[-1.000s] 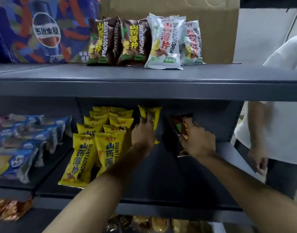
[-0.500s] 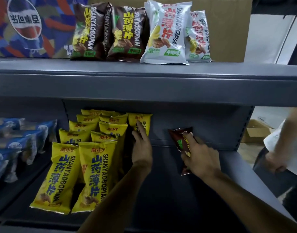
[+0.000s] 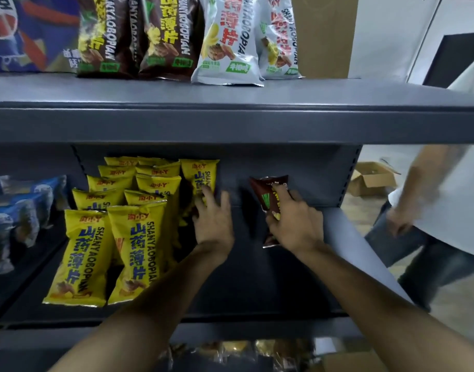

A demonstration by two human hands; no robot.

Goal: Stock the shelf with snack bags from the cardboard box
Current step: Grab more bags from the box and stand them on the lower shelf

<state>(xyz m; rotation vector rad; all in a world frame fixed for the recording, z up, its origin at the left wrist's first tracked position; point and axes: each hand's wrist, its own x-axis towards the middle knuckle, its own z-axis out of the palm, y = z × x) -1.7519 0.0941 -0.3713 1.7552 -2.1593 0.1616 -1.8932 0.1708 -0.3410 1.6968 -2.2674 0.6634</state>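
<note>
1. Right hand grasps a dark red snack bag, upright, near the back panel of the middle shelf; the bag's bottom edge is at the shelf deck.
2. Left hand is released, fingers spread flat, fingertips touching the lone yellow bag standing at the back.
3. Left of that: yellow snack bags in 2 rows running front to back, leaning back. Front pair is near the shelf lip.
4. Bare shelf deck lies between the 2 hands and in front of them.
5. Further left, on the adjoining shelf section: blue bags, blurred.
6. Upper shelf: 2 brown bags and 2 white bags, upright, side by side. A flat cardboard sheet stands behind them; a blue printed carton sits to the left.
7. Below the middle shelf: clear-wrapped packs, contents unclear.
8. Right of the shelf unit: another person in a white top and dark trousers, close by.
9. An open cardboard box sits on the floor behind, well apart from the hands.
10. Shelving is dark grey metal; the wall is white.
</note>
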